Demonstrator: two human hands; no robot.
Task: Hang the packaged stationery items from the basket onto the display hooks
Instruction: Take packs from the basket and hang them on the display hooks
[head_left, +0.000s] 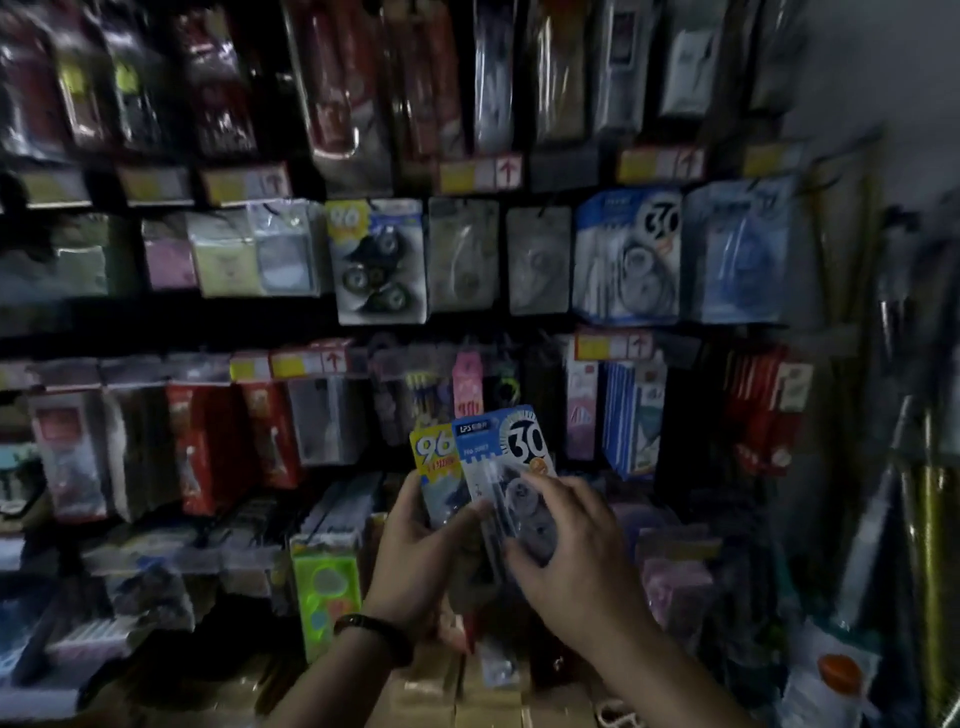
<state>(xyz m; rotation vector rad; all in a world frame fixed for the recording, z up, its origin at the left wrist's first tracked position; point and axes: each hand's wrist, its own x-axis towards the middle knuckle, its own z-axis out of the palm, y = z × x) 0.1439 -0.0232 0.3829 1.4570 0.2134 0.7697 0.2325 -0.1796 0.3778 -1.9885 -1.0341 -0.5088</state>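
Two packs up before the shelves now: our blue pack, marked 30, stands upright, top leaning slightly left, overlapping the yellow pack, marked 96, just behind. Our left hand holds both; our right hand pinches the blue pack.

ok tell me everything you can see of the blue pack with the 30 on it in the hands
The blue pack is a flat carded blister pack. Its blue and white card has a big white "30" on a dark disc at the top right, and a clear plastic bubble lower down shows a grey item with round wheels. It stands upright, tipped slightly left, and overlaps the front of a yellow pack. The right hand grips its lower front. The left hand holds the yellow pack, thumb at the blue pack's left edge.
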